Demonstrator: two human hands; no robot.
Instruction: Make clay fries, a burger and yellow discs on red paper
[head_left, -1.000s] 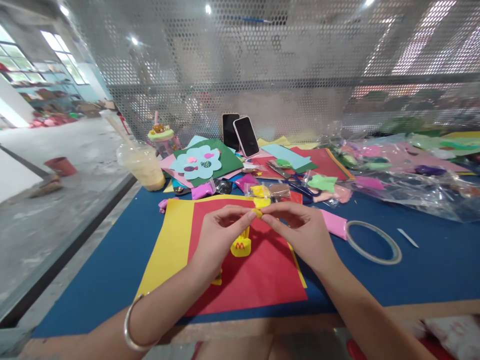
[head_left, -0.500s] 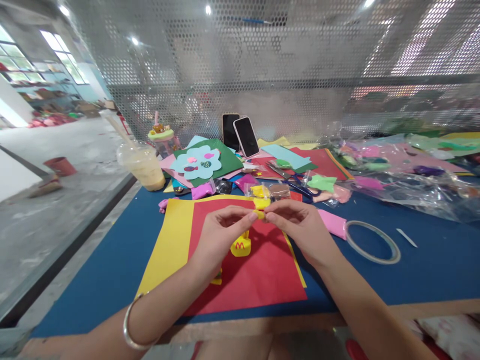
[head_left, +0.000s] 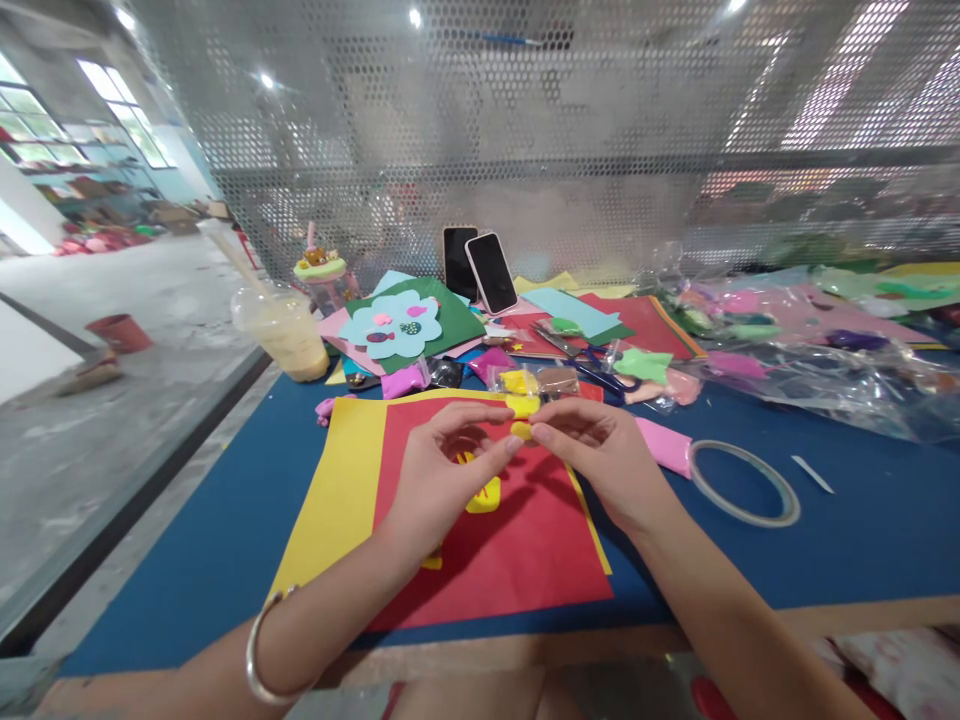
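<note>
My left hand [head_left: 442, 470] and my right hand [head_left: 600, 455] meet above a red paper sheet [head_left: 517, 550], both pinching a small piece of yellow clay [head_left: 520, 429] between their fingertips. Under my left hand, a yellow clay figure [head_left: 484, 494] with a red mark stands on the red sheet. The red sheet lies on a yellow sheet [head_left: 330, 500]. Small bags of coloured clay [head_left: 525, 382] lie just beyond my fingers.
A roll of clear tape [head_left: 744, 483] lies right of my hands on the blue table [head_left: 862, 530]. A lidded drink cup [head_left: 281, 325], two phones [head_left: 484, 268], stacked coloured paper [head_left: 420, 320], scissors [head_left: 592, 360] and plastic wrapping [head_left: 825, 370] crowd the back. A perforated metal screen stands behind.
My hands have shifted slightly, still pinching the yellow piece; my left hand has lowered and now covers more of the yellow figure.
</note>
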